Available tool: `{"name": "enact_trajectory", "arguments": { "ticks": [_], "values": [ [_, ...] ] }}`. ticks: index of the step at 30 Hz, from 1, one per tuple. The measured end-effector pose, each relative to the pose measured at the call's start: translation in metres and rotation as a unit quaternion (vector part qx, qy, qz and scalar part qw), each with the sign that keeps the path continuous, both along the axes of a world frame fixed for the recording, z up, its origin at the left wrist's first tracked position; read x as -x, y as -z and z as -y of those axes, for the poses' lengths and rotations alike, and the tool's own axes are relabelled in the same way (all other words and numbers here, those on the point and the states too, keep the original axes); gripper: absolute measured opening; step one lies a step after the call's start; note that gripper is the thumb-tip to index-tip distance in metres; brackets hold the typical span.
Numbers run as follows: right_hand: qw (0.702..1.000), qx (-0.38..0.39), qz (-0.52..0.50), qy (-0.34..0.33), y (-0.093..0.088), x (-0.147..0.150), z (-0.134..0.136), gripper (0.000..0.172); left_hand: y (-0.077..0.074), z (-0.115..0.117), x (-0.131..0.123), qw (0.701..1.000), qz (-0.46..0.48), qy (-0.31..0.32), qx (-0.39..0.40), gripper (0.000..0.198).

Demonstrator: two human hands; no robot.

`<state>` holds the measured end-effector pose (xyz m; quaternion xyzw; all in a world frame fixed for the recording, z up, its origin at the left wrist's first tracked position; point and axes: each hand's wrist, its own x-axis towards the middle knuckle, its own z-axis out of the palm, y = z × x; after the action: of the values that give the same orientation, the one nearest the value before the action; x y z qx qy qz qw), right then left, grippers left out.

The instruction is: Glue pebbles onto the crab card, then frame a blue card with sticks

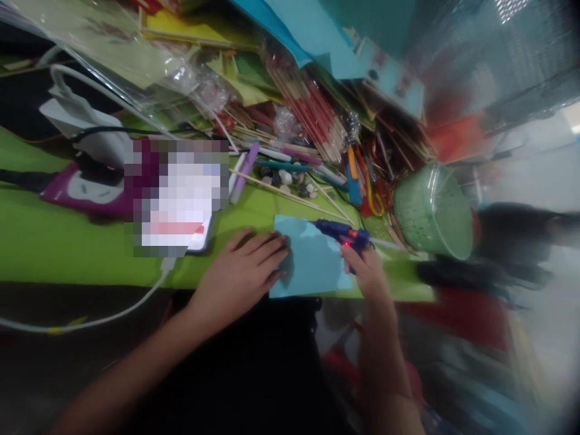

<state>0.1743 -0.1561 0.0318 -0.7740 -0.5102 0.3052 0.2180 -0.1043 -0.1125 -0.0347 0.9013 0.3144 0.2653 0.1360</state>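
A light blue sheet of paper (312, 260) lies at the front edge of the green table. My left hand (249, 263) rests flat with its fingers stretched, the fingertips on the sheet's left edge. At the sheet's right side my right hand (366, 269) is wrapped round the handle of a dark blue glue gun (339, 231). A small red light glows on the gun, and its nozzle points left over the top part of the sheet. A pale glue stick sticks out behind the gun.
A phone (199, 238) on a white cable and a purple power strip (86, 192) lie to the left. Behind the sheet are pebbles (285, 177), pens, scissors (375, 196) and wooden sticks (312, 115). A green basket (432, 211) stands at the right.
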Motion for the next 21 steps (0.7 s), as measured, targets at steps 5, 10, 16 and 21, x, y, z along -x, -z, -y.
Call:
{"name": "enact_trajectory", "arguments": {
  "ticks": [5, 10, 16, 21],
  "values": [
    [0.999, -0.024, 0.018, 0.02, -0.003, -0.002, 0.006, 0.039, 0.0, 0.0, 0.0, 1.0, -0.002, -0.001, 0.003, 0.03],
    [1.0, -0.016, 0.011, 0.017, -0.003, 0.003, 0.003, 0.039, 0.001, 0.0, 0.0, 1.0, 0.006, 0.003, 0.002, 0.03],
    [0.999, -0.014, 0.03, 0.022, -0.003, 0.0, 0.003, 0.043, 0.002, 0.0, -0.001, 1.0, 0.005, -0.004, 0.01, 0.03],
    [0.998, -0.002, 0.042, 0.049, 0.003, -0.01, 0.007, 0.042, 0.005, 0.003, -0.003, 1.0, 0.009, -0.007, 0.019, 0.03]
  ]
}}
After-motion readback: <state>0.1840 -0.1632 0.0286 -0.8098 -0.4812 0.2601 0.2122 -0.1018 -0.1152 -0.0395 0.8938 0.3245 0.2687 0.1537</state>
